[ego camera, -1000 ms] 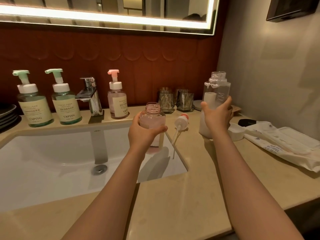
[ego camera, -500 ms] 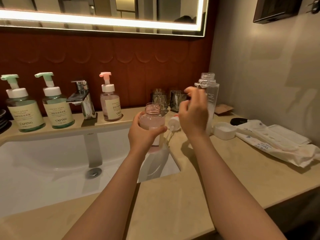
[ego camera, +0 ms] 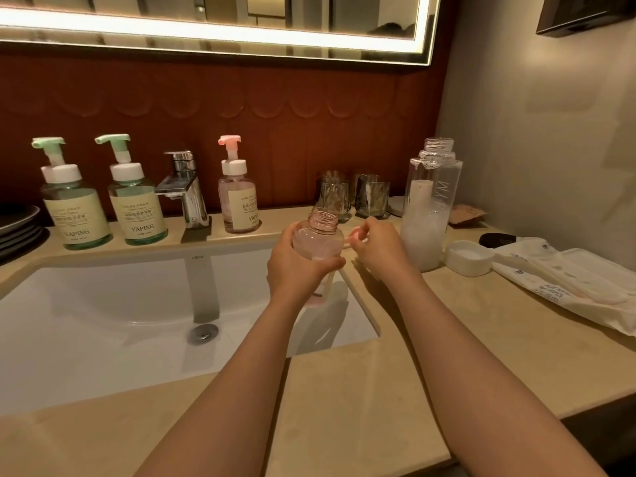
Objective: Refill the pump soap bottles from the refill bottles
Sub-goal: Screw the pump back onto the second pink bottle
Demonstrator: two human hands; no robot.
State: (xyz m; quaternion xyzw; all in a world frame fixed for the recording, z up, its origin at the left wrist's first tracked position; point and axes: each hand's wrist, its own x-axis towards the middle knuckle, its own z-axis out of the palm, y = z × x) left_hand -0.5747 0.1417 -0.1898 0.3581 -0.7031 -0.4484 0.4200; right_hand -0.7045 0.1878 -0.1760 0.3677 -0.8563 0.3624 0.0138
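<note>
Head view, single frame.

Left forearm reaches forward over the right end of the sink (ego camera: 103, 304). The left hand (ego camera: 299, 270) is wrapped round the body of the open pink bottle (ego camera: 320, 232), thumb across the front, fingers curled behind. The bottle is upright, its threaded neck bare with no pump fitted, and it is held above the sink's right edge.

Right forearm runs over the counter (ego camera: 378, 390) just right of the sink. The right hand (ego camera: 378, 251) is beside the bottle's shoulder, fingers curled, fingertips pinching a small pink-and-white pump head (ego camera: 354, 235). Most of that piece is hidden by the fingers.

The refill bottle (ego camera: 430, 208) stands upright on the counter right of the sink, uncapped, with white liquid in its lower half and froth above. No hand touches it. Its white cap (ego camera: 469, 258) lies just beside it, further from the sink.

Behind the sink: two green pump bottles (ego camera: 136, 197), the faucet (ego camera: 186, 191) and a pink pump bottle (ego camera: 239, 201), all with pumps on. Behind the sink's right corner are two glasses (ego camera: 371, 196). A wipes pack (ego camera: 568, 280) lies far right of the sink.
</note>
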